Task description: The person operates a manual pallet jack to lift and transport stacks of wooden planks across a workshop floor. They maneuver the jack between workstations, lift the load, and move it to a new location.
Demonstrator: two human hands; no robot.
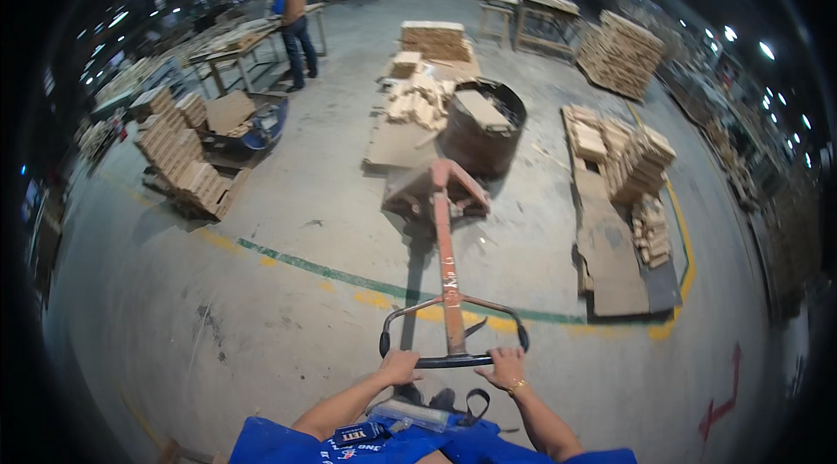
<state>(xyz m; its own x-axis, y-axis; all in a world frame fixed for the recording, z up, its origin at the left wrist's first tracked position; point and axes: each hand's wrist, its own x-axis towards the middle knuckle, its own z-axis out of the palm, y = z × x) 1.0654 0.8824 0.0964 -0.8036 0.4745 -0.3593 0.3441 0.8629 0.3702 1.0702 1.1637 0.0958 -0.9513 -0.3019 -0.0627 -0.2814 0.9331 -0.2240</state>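
Both my hands are on the black crossbar of a pallet jack handle (450, 290), an orange-red shaft with a looped grip. My left hand (401, 366) is closed on the left part of the bar. My right hand (505, 367), with a bracelet at the wrist, is closed toward its right end. The shaft runs forward to the jack's worn red body (436, 189). Just beyond it are a dark round drum (482, 146) with a board in its open top and a cardboard-covered load (392, 146) bearing loose and stacked wood pieces (417, 99).
Stacked wood blocks (187, 159) stand at the left, beside a blue bin (266, 128). A pallet with cardboard (610, 246) and wood stacks is at the right. A person (296, 23) stands at a workbench (231, 45). Green and yellow floor lines (327, 272) cross ahead.
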